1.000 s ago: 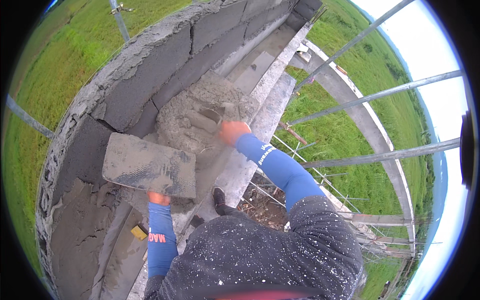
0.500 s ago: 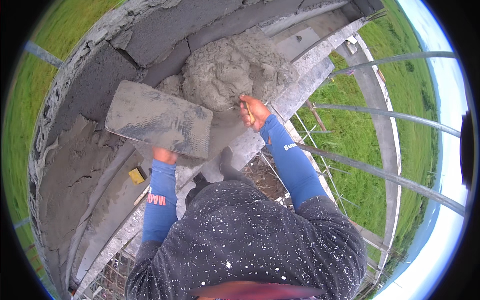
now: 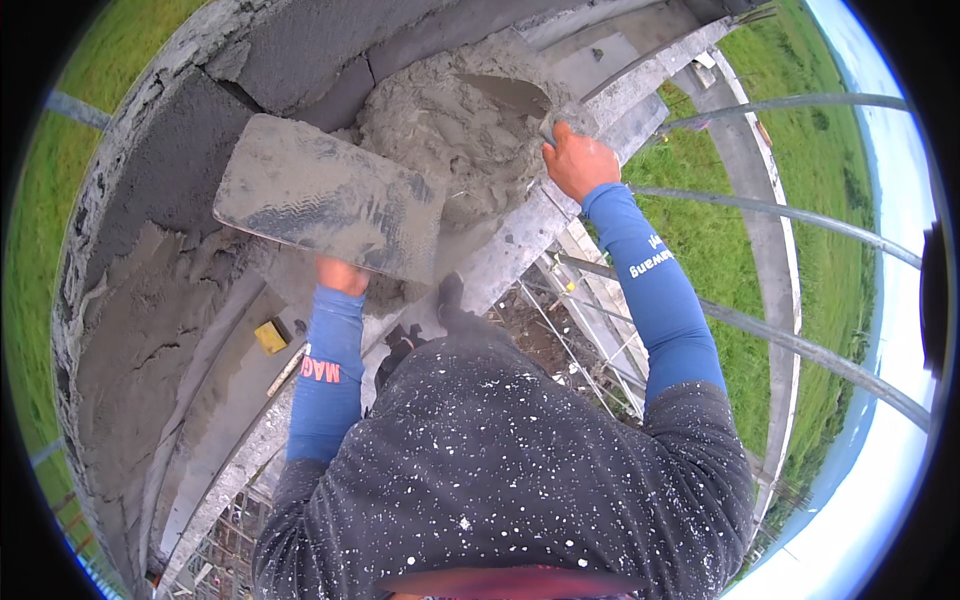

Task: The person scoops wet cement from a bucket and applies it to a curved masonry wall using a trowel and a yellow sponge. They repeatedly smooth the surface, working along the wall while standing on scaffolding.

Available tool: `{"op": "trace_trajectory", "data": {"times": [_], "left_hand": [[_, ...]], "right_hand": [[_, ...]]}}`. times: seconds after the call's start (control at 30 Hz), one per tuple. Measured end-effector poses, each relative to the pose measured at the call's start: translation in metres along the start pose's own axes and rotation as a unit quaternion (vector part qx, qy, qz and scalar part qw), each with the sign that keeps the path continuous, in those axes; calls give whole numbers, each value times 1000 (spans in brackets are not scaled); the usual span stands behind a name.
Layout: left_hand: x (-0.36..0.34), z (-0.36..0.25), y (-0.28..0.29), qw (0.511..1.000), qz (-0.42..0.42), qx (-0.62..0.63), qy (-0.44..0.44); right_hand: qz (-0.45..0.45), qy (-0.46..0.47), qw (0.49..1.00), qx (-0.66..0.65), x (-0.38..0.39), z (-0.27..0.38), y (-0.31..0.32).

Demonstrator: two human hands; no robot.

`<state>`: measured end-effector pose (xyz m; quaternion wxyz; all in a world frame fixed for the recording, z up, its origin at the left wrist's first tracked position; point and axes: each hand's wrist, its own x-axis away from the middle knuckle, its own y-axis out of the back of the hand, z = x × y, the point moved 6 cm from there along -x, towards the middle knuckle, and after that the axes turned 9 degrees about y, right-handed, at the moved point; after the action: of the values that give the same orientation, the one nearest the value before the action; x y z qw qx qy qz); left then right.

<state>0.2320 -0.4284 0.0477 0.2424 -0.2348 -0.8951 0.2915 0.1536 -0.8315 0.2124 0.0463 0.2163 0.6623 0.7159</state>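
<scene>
One curved wall of grey blocks (image 3: 300,60) sweeps around my left and ahead of me, and a heap of wet mortar (image 3: 430,125) lies close against its inner side. Left of the heap I carry a rectangular hawk (image 3: 330,195), tilted and thinly smeared; my left hand (image 3: 340,275) supports it from below, fingers hidden underneath. My right hand (image 3: 582,165) is closed around a trowel (image 3: 510,95), its blade at the heap's far right. Beside my left forearm, a small yellow sponge (image 3: 270,337) sits on the ledge (image 3: 222,395).
</scene>
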Motion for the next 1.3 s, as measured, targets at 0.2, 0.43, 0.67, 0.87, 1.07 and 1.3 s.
{"op": "trace_trajectory", "data": {"times": [0.2, 0.43, 0.67, 0.87, 1.07, 1.3], "left_hand": [[7, -9, 24, 847, -69, -496, -179], [-4, -15, -27, 854, -89, -483, -172], [-33, 22, -69, 992, -102, 70, 16], [-87, 48, -145, 986, -25, 152, 67], [-112, 48, -189, 949, 32, 300, 91], [-65, 30, -176, 923, 116, 349, 110]], "right_hand": [[125, -90, 906, -394, -18, 13, -133], [290, -171, 473, -814, -9, 57, -153], [259, -100, 562, -779, 9, 41, -68], [134, 17, 756, -640, 37, 45, 25], [-47, 139, 973, -178, 81, 104, 57], [-137, 218, 913, -317, 106, 127, 81]]}}
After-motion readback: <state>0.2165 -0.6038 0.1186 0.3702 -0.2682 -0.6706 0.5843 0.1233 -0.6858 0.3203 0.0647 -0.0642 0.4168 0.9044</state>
